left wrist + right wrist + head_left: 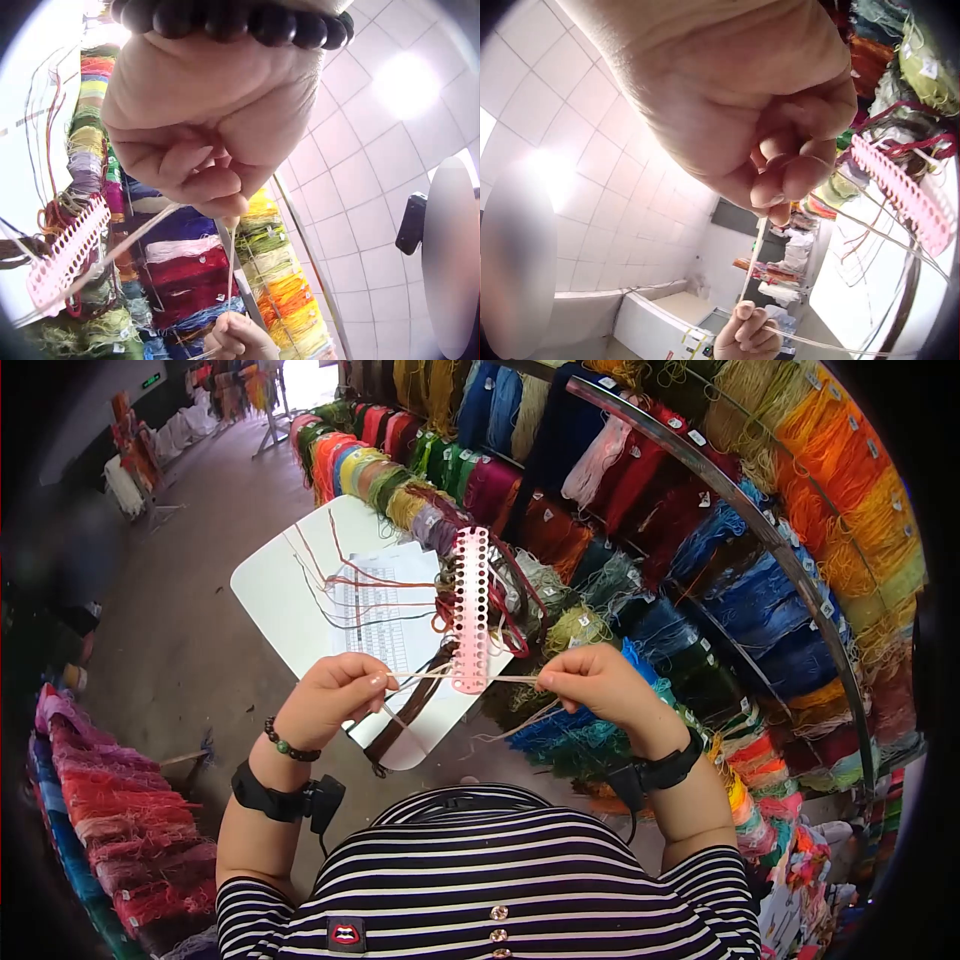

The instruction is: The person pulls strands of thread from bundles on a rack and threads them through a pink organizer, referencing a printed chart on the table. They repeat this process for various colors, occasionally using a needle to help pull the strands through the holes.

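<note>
A pale thread is stretched sideways between the two hands, crossing the lower end of a pink perforated strip. My left hand pinches the thread left of the strip, its fingers curled; a loose length trails below. On the other side, my right hand pinches it between thumb and fingers, with loose ends hanging down. Reddish and dark threads run from the strip's holes. In the left wrist view the thread spans from the near left hand to the right hand.
A white board with printed sheets lies under the strip, a dark thread bundle along its lower part. Racks of coloured yarn with a curved metal rail stand at right; pink and red skeins hang at lower left.
</note>
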Available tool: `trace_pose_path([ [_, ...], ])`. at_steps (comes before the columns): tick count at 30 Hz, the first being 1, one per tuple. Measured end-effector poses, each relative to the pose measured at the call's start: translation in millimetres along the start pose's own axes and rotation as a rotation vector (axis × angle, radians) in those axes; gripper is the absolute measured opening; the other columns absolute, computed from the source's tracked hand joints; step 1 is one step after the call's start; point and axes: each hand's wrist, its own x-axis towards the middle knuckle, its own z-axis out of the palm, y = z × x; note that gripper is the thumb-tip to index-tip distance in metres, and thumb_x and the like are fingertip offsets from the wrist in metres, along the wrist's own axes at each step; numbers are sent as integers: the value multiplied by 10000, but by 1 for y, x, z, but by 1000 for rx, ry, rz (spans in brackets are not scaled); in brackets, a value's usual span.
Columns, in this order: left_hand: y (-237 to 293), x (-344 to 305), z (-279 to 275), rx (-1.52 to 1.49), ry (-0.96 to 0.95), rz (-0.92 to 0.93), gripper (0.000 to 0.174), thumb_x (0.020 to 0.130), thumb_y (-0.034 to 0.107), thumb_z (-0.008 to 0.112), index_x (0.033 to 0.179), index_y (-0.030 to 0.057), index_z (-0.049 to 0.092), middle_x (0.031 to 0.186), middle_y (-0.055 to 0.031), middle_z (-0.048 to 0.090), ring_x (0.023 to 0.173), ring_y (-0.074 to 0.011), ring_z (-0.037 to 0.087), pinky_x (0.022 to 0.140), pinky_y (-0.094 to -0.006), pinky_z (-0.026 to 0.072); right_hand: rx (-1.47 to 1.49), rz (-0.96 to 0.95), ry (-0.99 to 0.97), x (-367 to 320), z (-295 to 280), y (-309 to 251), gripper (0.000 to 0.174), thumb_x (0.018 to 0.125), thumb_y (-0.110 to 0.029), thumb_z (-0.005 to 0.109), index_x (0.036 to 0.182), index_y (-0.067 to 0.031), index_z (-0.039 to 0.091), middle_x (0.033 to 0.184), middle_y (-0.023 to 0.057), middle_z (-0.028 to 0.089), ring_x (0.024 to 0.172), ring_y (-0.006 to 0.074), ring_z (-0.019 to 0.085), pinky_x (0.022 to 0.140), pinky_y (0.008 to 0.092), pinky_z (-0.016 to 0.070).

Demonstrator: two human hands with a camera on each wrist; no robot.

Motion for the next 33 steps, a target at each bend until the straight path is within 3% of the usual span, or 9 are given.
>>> trace_pose_path([
  [2,-2,9,15,45,41,-42,197,957,200,570,945,34,676,684,27,594,548,-19,429,507,-159,336,-188,37,-8,4,-7,20,211,868,-206,670,941,-12,710,679,25,643,606,86,566,572,232,448],
  [4,-4,21,31,53,54,-64,198,952,202,580,947,33,684,684,30,592,544,-18,431,499,-162,333,-470,-406,133,16,-3,45,264,836,-222,695,1011,-25,702,886,93,692,722,160,629,669,281,501],
  [9,-15,42,65,53,19,-91,162,945,169,591,973,41,685,730,26,620,583,-12,464,511,-176,354,-289,-622,207,26,35,5,264,839,-217,700,1045,-52,706,918,128,694,746,218,659,670,302,509],
  [16,-36,46,77,256,45,-55,188,936,193,605,933,28,695,721,6,648,589,-32,497,541,-190,404,-562,-292,38,32,41,16,142,838,-178,678,924,-77,727,826,124,692,755,227,675,656,326,508],
  [19,-52,47,80,185,-1,-158,200,938,213,609,946,34,698,740,8,661,574,-26,487,555,-188,414,-387,-208,-92,34,37,26,155,870,-171,648,899,-27,696,914,122,705,828,199,672,755,321,511],
  [23,-98,48,83,47,-9,-283,206,947,216,599,963,39,703,791,11,683,601,-24,494,567,-179,430,867,25,-361,54,26,62,193,929,-155,588,997,24,615,1139,165,632,1049,211,610,1014,341,419],
  [26,-109,50,83,-11,2,-306,217,946,215,600,986,28,704,819,-3,691,620,-31,504,553,-177,422,1102,10,-419,63,20,81,155,933,-132,583,998,6,613,1115,165,640,1029,194,618,967,319,459],
  [32,-86,48,69,-162,39,-206,218,946,200,598,1012,21,704,760,21,635,609,-28,466,535,-167,354,-218,-19,-10,73,10,114,214,867,-156,650,978,26,670,892,83,695,780,169,649,716,286,501],
  [33,-71,46,69,-48,65,-265,219,943,183,609,1015,-3,700,823,-20,679,659,-56,538,606,-175,433,-356,-78,49,73,10,115,217,853,-155,657,976,23,672,883,88,694,768,180,649,708,296,503],
])
